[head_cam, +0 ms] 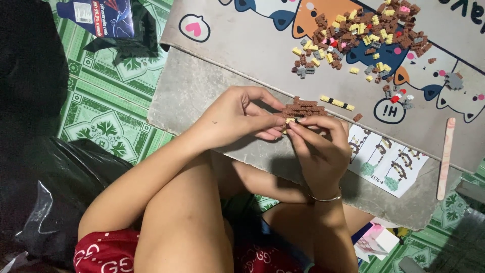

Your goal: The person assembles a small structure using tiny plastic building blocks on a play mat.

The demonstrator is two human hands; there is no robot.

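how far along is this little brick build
Done: a small brown brick assembly, several rows high, is already joined. A yellow and black strip lies finished on the mat. In hand: the left hand steadies the assembly while the right hand pinches at its lower edge. Left: a large pile of loose bricks is unused, and the instruction sheet shows much bigger sections, so it looks early.

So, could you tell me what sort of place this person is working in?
Probably a home floor. The green patterned floor tiles are of a household kind, a cartoon-printed mat is spread over them, and both hands hold a small brown brick model beside a loose pile of tiny bricks.
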